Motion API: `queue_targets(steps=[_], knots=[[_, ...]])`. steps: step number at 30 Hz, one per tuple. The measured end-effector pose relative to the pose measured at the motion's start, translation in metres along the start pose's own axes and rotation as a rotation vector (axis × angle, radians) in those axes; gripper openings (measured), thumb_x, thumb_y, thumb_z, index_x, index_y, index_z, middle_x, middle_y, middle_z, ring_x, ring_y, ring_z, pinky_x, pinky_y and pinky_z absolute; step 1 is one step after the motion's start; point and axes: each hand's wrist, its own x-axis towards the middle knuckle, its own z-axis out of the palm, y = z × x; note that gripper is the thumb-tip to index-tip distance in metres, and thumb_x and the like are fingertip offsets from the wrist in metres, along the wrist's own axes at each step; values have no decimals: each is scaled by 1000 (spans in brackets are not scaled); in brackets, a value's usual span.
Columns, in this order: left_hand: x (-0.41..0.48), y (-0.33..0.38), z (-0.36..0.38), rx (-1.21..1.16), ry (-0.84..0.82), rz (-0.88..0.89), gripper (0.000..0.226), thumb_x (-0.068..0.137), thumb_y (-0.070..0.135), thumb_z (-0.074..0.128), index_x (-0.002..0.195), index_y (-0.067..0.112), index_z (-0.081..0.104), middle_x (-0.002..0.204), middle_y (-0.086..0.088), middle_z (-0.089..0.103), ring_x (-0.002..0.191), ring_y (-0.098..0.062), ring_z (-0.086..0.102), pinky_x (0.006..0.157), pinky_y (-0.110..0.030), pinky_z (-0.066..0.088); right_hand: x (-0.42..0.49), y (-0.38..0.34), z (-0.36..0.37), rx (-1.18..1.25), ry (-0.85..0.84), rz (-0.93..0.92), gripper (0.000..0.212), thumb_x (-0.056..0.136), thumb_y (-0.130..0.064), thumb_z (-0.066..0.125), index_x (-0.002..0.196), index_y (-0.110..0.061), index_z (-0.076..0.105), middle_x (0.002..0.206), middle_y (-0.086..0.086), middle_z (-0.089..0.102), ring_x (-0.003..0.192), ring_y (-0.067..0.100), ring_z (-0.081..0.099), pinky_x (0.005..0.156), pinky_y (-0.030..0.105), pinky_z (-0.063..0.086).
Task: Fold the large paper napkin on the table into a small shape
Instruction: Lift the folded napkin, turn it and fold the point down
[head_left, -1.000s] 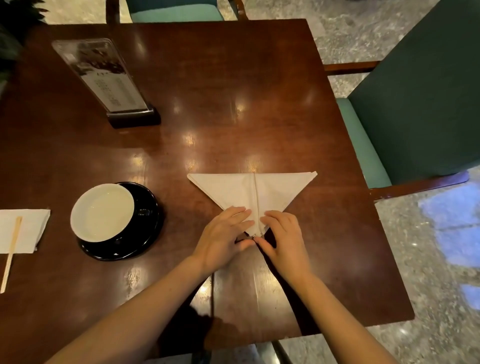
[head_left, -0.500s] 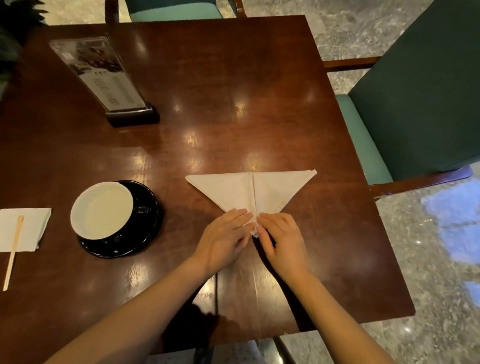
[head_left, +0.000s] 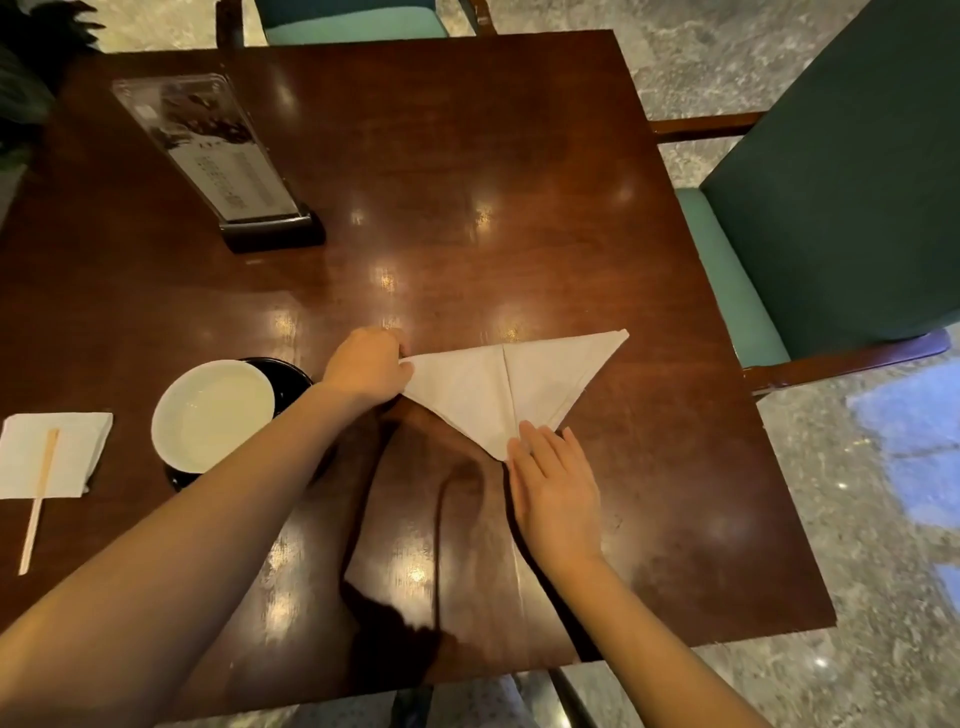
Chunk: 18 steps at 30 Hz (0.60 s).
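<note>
A person works a large paper napkin (head_left: 483, 384), folded to a downward-pointing triangle with a centre crease, on a dark wooden table (head_left: 467, 156). The left hand (head_left: 366, 366) is closed around the triangle's left corner, fingers curled together on the paper, while the right hand (head_left: 553, 488) lies flat with fingers extended and slightly apart, their tips touching the lower point. The napkin looks light, soft and easily creased, likely to slide on the glossy tabletop unless pinned; corners and the folded edge seem the best places to grip, gently, since thin paper may tear. The corner inside the left fingers is hidden, as is whatever paper lies beneath the right fingertips. How many layers the triangle holds cannot be made out. A white saucer (head_left: 213, 415) sits well left of the left fingers.
</note>
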Motion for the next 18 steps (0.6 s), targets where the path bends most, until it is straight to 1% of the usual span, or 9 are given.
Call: queue_targets(steps=[2,4,6,8,11,13,14,16,18], knots=[[-9,0,-11,-66,-124,2,9,85,14,54,93,17,58,86,-2,60,75,-17,55,60,-28,41,0,5,-4,33,23,-8,14,83,-5,63,96,-7,68,101,8,68,100,27,63,110,45,29],[-20,0,-22,-215,-189,-21,15,84,10,53,96,19,53,74,-1,61,61,-12,55,50,-22,39,-1,8,-7,53,26,-8,16,82,-2,64,96,-7,68,96,8,68,101,26,62,112,45,26],[-34,4,-33,-392,-208,-24,19,84,7,54,99,19,54,64,-2,60,52,-13,55,44,-18,41,-4,11,-7,62,24,-12,18,80,-1,65,96,-6,68,96,9,69,104,26,62,113,44,24],[-45,8,-41,-565,-229,-26,18,85,5,54,98,16,59,69,-3,57,48,-14,53,42,-17,43,-8,12,-7,67,27,-24,17,79,-2,65,96,-5,68,98,9,70,105,26,61,114,43,23],[-53,14,-48,-791,-297,-50,16,87,5,53,87,11,68,83,-6,57,49,-14,51,47,-21,47,-14,9,-9,46,38,-14,18,85,-16,63,99,-7,69,103,7,70,107,24,60,113,44,25],[-55,17,-51,-907,-345,-83,18,88,6,55,83,7,72,87,-8,60,52,-13,56,53,-21,52,-16,6,-10,44,32,8,19,85,-23,67,97,-8,67,104,6,69,106,21,57,110,47,28],[-55,19,-52,-981,-372,-88,18,88,4,54,84,4,72,86,-11,63,55,-14,60,56,-22,54,-16,5,-10,53,37,15,17,83,-19,70,94,-8,67,103,6,69,102,21,56,109,47,29],[-54,23,-58,-1168,-447,-66,21,91,-2,47,93,-4,68,86,-19,68,66,-19,68,63,-26,58,-15,6,-8,62,53,27,14,77,-7,74,89,-7,66,100,8,69,93,21,54,107,44,31],[-50,27,-63,-1298,-546,-13,26,92,-8,39,103,-7,63,94,-23,69,79,-25,70,71,-32,59,-16,6,-8,75,58,46,14,76,-3,72,88,-7,67,102,8,70,87,21,49,99,38,36]])
